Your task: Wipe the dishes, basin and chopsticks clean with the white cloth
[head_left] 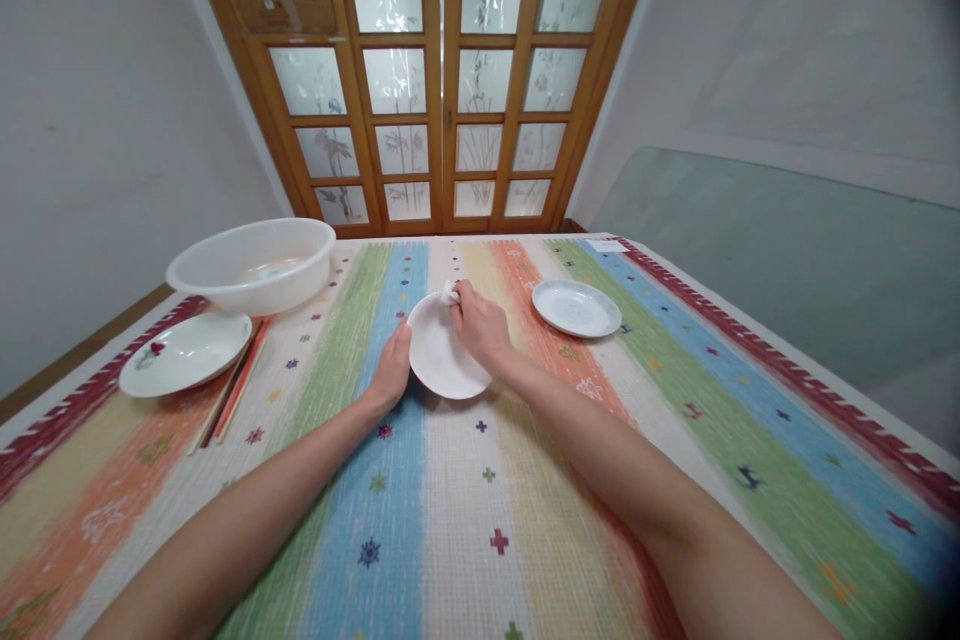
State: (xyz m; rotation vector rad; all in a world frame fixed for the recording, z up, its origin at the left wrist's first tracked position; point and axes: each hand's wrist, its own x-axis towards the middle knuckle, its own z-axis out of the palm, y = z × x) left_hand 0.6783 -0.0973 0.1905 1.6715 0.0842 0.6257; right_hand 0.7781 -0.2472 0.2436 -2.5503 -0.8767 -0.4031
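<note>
The bowl (446, 355) is white and sits between the person's two hands, above the middle of the striped tablecloth (379, 520) that covers the bench (67, 395). The left hand (391, 368) grips its left rim, thumb at the edge; the rest of those fingers are mostly hidden behind the bowl. The right hand (481, 325) reaches over the bowl's right side, its fingers closed in a pinch on a crumpled white wipe (450, 294) at the far rim. The bowl's open side faces the person, its pale inside bare below the right fingers. Whether its base touches the tablecloth I cannot tell.

Well apart to the right, a shallow plate (576, 308) lies flat. On the left, a flowered dish (191, 355) lies just in front of a white basin (247, 300), with chopsticks (238, 385), some red, some pale, beside its right edge.
</note>
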